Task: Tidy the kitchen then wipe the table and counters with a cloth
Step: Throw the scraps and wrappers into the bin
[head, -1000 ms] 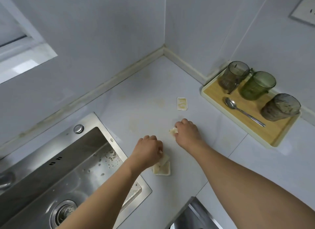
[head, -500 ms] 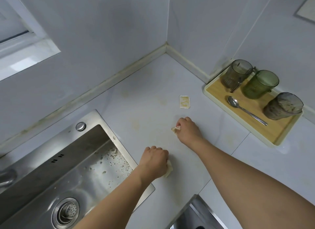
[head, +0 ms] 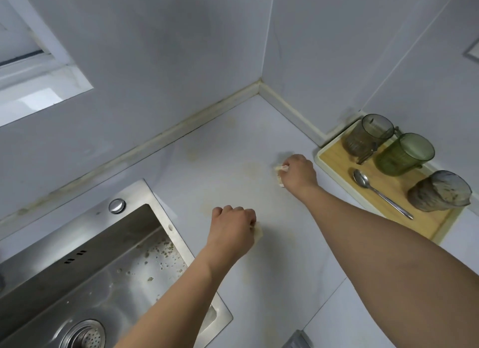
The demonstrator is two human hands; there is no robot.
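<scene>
Head view, reading from your left: the steel sink [head: 85, 264] sits at the counter's edge with food bits scattered across its floor, and the pale counter [head: 225, 166] beside it carries yellowish stains. Your left hand [head: 232, 231] rests on the counter just right of the sink rim, knuckles up, fingers curled over a small pale scrap [head: 258, 231] that peeks out at the thumb side. Your right hand [head: 298, 170] is stretched further back toward the corner, arm nearly straight, fingers pinched on another pale scrap [head: 280, 175] pressed to the counter. Just beside that hand sits a wooden tray [head: 334, 153] with a brown cup [head: 368, 136], a green cup [head: 404, 153], a third, grubby cup [head: 438, 191] tipped on its side and a spoon [head: 381, 192]. No cloth is in sight — so I judge you are at the tidying stage, gathering litter before any wiping. The risks from here: your right wrist is close to the tray's rim, and a sideways sweep could knock it and topple the cups; the scraps are thin and look stuck down, so one may tear or slip from your fingers; and your left hand is near enough to the sink that a dropped scrap could land in the mess there — lift straight up.
</scene>
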